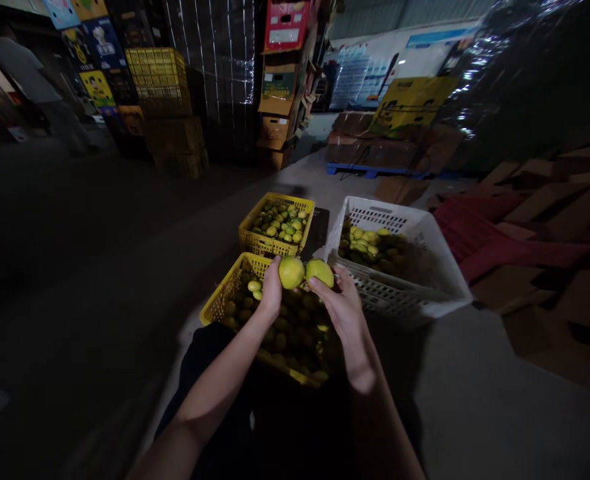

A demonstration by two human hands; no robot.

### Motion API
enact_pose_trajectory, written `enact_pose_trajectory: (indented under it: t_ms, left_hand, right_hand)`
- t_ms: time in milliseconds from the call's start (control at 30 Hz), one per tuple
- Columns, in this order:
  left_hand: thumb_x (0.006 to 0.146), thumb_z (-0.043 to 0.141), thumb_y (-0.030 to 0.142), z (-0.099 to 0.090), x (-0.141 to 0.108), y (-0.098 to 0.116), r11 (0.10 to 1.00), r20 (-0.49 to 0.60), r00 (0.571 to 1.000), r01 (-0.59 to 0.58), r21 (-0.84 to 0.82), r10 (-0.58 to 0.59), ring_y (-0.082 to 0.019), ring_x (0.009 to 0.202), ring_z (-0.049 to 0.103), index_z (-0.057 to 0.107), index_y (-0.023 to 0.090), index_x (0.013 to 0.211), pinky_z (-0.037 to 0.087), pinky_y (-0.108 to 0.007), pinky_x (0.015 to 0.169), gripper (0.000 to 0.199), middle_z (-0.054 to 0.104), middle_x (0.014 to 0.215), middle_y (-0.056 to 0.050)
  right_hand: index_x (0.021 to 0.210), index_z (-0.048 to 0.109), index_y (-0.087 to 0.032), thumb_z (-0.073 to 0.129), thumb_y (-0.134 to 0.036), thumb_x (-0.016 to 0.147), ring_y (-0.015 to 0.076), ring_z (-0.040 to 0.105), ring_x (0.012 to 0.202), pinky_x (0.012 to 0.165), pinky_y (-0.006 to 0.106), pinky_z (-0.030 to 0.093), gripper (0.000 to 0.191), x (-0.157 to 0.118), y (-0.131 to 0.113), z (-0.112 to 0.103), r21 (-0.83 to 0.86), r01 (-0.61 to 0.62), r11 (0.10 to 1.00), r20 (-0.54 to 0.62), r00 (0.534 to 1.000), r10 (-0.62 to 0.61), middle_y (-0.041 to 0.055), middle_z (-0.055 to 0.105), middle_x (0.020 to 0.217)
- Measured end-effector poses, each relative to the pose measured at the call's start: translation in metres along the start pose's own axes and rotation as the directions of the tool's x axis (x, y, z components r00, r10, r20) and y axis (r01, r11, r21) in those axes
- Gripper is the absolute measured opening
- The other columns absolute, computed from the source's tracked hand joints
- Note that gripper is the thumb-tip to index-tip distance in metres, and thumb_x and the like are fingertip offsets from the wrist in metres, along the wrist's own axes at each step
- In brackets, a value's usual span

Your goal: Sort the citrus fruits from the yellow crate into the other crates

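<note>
My left hand (273,288) is closed on a round yellow-green citrus fruit (291,273). Just beside it, my right hand (342,298) grips a second, greener citrus fruit (319,272) between thumb and fingers. Both fruits are held close together above the near yellow crate (219,298), which contains many similar fruits, most of them in shadow. Behind that stands a far yellow crate (247,238) filled with yellow and green fruits. To the right, a white crate (439,267) has yellow-green fruits lying in its left part.
Flattened cardboard and a red plastic chair (519,233) lie at the right. Stacked boxes (277,87) and yellow crates (157,73) rise at the back. A blue pallet (369,171) carries more cartons. A person (29,80) is at the far left.
</note>
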State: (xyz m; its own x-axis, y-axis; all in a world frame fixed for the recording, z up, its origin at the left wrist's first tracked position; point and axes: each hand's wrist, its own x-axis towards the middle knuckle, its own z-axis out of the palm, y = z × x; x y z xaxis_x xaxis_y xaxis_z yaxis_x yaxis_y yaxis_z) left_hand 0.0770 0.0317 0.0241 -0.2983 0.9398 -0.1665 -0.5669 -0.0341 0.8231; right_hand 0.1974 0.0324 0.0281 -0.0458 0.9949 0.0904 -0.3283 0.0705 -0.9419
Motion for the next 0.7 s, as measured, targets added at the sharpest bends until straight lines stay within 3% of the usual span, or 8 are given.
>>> enact_pose_trajectory:
  t_ms: [100, 267, 500, 700]
  left_hand:
    - [0.086, 0.047, 0.042, 0.0029, -0.0031, 0.0010, 0.996, -0.007, 0.997, -0.076, 0.039, 0.076, -0.014, 0.060, 0.059, 0.060, 0.014, 0.078, 0.043, -0.022, 0.049, 0.032, 0.063, 0.068, -0.004]
    - [0.085, 0.047, 0.041, 0.0058, -0.0071, 0.0019, 0.995, 0.026, 0.997, -0.069, 0.076, 0.068, -0.015, 0.055, 0.060, 0.061, 0.014, 0.074, 0.043, -0.022, 0.046, 0.033, 0.064, 0.064, -0.005]
    - [0.082, 0.052, 0.044, 0.0033, -0.0051, -0.0015, 0.993, 0.036, 0.996, -0.086, 0.076, 0.083, -0.018, 0.064, 0.064, 0.063, 0.014, 0.076, 0.047, -0.025, 0.054, 0.033, 0.066, 0.069, -0.005]
    - [0.083, 0.054, 0.040, 0.0066, -0.0069, 0.0039, 0.995, 0.003, 0.999, -0.045, 0.086, 0.045, -0.018, 0.062, 0.063, 0.065, 0.013, 0.072, 0.047, -0.027, 0.058, 0.031, 0.066, 0.067, -0.006]
  right_hand:
    - [0.088, 0.058, -0.024, 0.083, -0.028, 0.059, 0.0133, 0.060, 0.073, 0.064, 0.027, 0.055, 0.040, -0.0025, -0.0029, 0.0033, 0.010, -0.007, 1.000, 0.017, 1.000, 0.007, -0.0033, 0.061, 0.087]
    - [0.089, 0.060, -0.024, 0.083, -0.030, 0.058, 0.0135, 0.061, 0.066, 0.058, 0.027, 0.055, 0.039, -0.0031, -0.0028, 0.0078, 0.000, -0.021, 1.000, 0.011, 1.000, 0.021, -0.0033, 0.062, 0.081]
    - [0.085, 0.062, -0.025, 0.085, -0.029, 0.056, 0.0139, 0.060, 0.059, 0.054, 0.028, 0.055, 0.036, -0.0005, 0.0007, 0.0052, -0.002, -0.011, 1.000, 0.025, 1.000, 0.011, -0.0031, 0.064, 0.077]
    - [0.082, 0.061, -0.023, 0.084, -0.031, 0.058, 0.0134, 0.060, 0.056, 0.054, 0.028, 0.053, 0.035, -0.0019, 0.0006, 0.0042, -0.029, -0.011, 1.000, 0.030, 0.999, 0.012, -0.0039, 0.064, 0.071]
